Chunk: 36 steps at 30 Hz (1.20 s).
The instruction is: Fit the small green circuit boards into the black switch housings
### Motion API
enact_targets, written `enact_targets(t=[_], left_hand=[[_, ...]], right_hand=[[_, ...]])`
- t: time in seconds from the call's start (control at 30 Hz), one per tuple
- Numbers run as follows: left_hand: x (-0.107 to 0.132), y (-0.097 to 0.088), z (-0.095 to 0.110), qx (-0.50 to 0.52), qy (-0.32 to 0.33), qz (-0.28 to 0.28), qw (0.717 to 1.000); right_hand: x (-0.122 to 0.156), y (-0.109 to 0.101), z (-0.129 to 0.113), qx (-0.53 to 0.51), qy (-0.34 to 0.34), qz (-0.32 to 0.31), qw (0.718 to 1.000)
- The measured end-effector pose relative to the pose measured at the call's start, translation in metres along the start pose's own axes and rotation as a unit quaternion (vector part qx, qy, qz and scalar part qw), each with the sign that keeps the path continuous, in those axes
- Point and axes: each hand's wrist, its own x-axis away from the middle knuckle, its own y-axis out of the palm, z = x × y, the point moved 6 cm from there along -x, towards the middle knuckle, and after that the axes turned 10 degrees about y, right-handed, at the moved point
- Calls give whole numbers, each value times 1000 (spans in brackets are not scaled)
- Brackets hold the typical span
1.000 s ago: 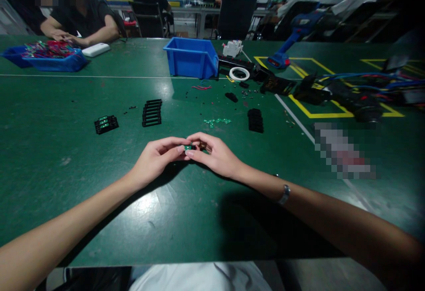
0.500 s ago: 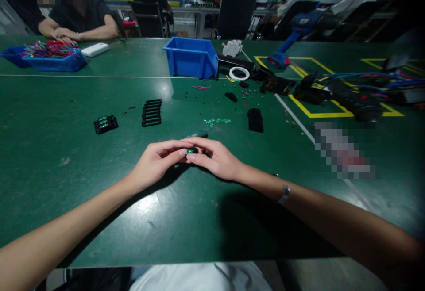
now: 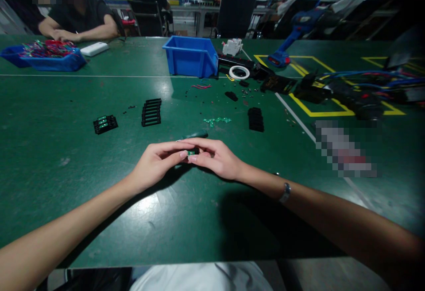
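My left hand (image 3: 158, 162) and my right hand (image 3: 215, 158) meet at the middle of the table, both closed on one small black part with a green circuit board (image 3: 191, 153). The thumbs press its near side, and the fingers hide most of it. Just beyond my fingertips lies a dark green, pen-like tool (image 3: 196, 135). A scatter of small green boards (image 3: 217, 121) rests farther off. To the left are a black slatted frame (image 3: 151, 112) and a group of black parts fitted with green boards (image 3: 105, 124). A row of black parts (image 3: 256, 119) sits to the right.
A blue bin (image 3: 191, 56) stands at the back, with a white ring (image 3: 239, 73) and screws nearby. At far left is a blue tray of wires (image 3: 55, 56). A blue power drill (image 3: 292, 34) stands back right. Across the table a person rests their forearms (image 3: 83, 33).
Both hands stay in nearly the same place, still holding the small part. The thumbs and the part have shifted very slightly; the objects on the table have not moved.
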Motion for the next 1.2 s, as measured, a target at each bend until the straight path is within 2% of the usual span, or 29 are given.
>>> enact_targets(t=[0.87, 1.2], left_hand=[[-1, 0, -4, 29, -41, 5, 999], [1, 2, -5, 44, -44, 10, 998]], right_hand=[[1, 1, -1, -27, 6, -11, 1000], [0, 0, 3, 5, 12, -4, 1000]])
